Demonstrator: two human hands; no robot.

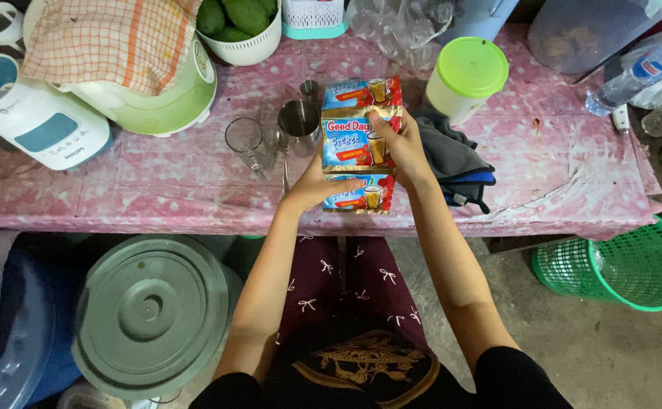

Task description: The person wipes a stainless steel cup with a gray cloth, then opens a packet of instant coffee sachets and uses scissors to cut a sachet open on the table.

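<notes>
**Mia:** What is closest to us?

**Tom:** Two bare arms. They reach up and away from the body, bent a bit at the elbows, and they come close at the hands.

**Mia:** What do the hands hold?

**Tom:** A strip of drink packets point(359, 144). It has three joined packets in a row, one behind the other. They are blue, red and gold, and each has a picture of a glass on it. The strip lies over the near edge of the pink table point(558, 182).

**Mia:** What does the left hand point(317, 185) do?

**Tom:** It is curled around the near packet. The thumb lies on top.

**Mia:** And the right hand point(401, 150)?

**Tom:** It pinches the middle packet at its right side. The fingers are shut tight on it.

**Mia:** What sits beside the hands?

**Tom:** A dark cloth point(452, 155) is just to the right. A clear glass point(248, 142) and a metal cup point(298, 121) stand to the left.

**Mia:** And farther back?

**Tom:** A tub with a green lid point(467, 72), and a white bowl of green fruit point(242, 26) at the far edge.
</notes>
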